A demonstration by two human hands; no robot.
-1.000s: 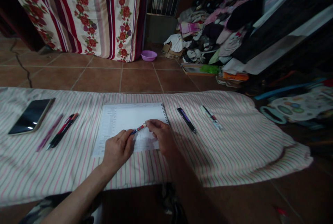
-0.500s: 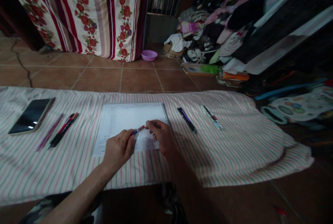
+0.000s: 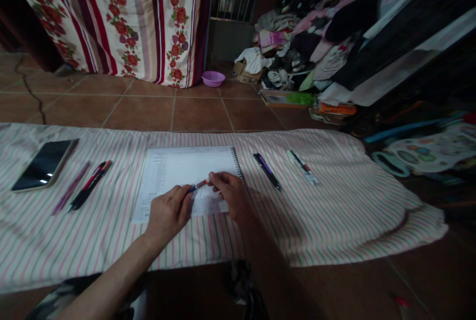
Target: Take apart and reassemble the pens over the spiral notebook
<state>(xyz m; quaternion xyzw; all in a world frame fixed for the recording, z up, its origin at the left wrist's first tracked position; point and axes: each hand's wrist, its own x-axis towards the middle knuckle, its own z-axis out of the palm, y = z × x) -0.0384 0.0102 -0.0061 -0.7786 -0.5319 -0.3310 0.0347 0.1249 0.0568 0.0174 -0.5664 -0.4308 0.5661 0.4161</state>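
Observation:
A small red and blue pen point(image 3: 200, 184) is held level over a spiral notebook point(image 3: 174, 168) that lies on a striped cloth point(image 3: 334, 201). My left hand point(image 3: 168, 213) pinches the pen's left end. My right hand point(image 3: 232, 195) pinches its right end. Both hands are closed on it, just above the lower part of the page.
A phone point(image 3: 42, 165) lies at the far left, with several pens point(image 3: 87, 186) beside it. Right of the notebook lie a dark pen point(image 3: 267, 171) and a white pen point(image 3: 304, 167). Beyond the cloth are floor tiles, a purple bowl point(image 3: 213, 79), a floral curtain point(image 3: 122, 18) and a clothes heap point(image 3: 308, 37).
My right hand has slid a little along the pen, covering more of its red end. The left hand and the rest stay put.

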